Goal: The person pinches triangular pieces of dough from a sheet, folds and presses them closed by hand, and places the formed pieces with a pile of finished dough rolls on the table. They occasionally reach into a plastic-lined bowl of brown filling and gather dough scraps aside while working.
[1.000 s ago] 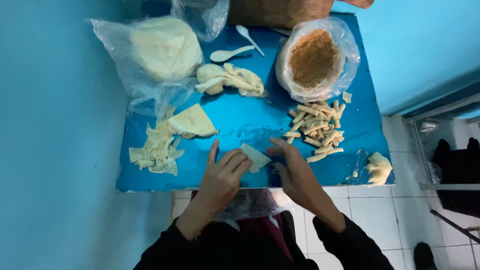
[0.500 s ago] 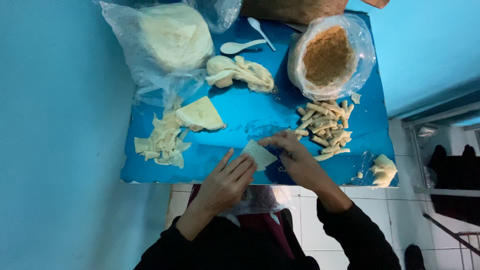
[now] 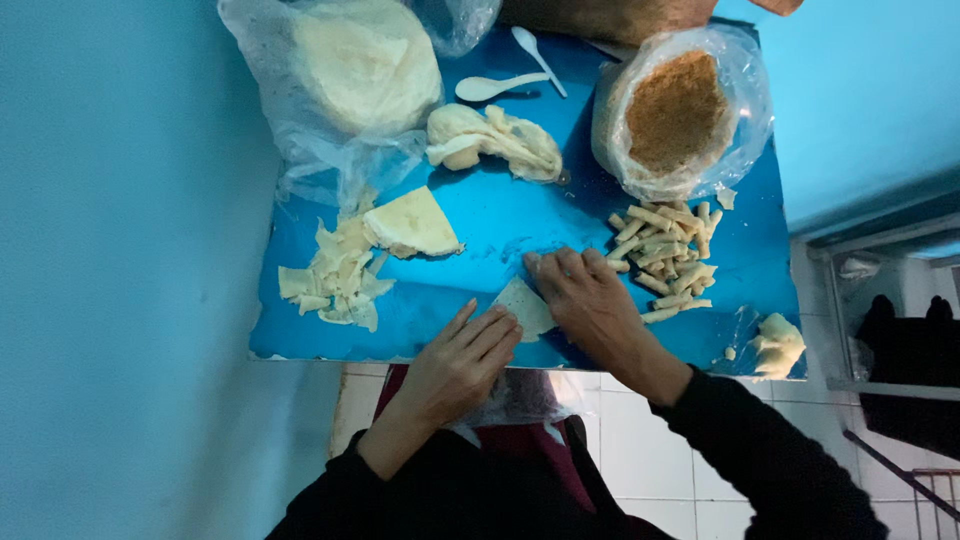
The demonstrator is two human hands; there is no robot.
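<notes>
A small pale triangular piece of dough sheet (image 3: 524,306) lies near the front edge of a blue table (image 3: 500,225). My left hand (image 3: 460,360) rests on its left corner with fingers stretched flat. My right hand (image 3: 585,295) presses its right side, fingers curled over the sheet's far edge. A pile of finished thin dough rolls (image 3: 665,260) lies just right of my right hand. A folded wedge of dough sheets (image 3: 412,223) and cut sheet scraps (image 3: 335,275) lie to the left.
A clear bag of brown crumbs (image 3: 680,110) stands at the back right. A plastic bag with round pale sheets (image 3: 360,65) sits at the back left. A lump of dough (image 3: 490,140), two white spoons (image 3: 500,85) and a dough bit (image 3: 775,345) are also on the table.
The camera has tilted, so the table sits lower in view. My right hand has shifted over the sheet's right edge, and my left hand's fingers have flattened onto it.
</notes>
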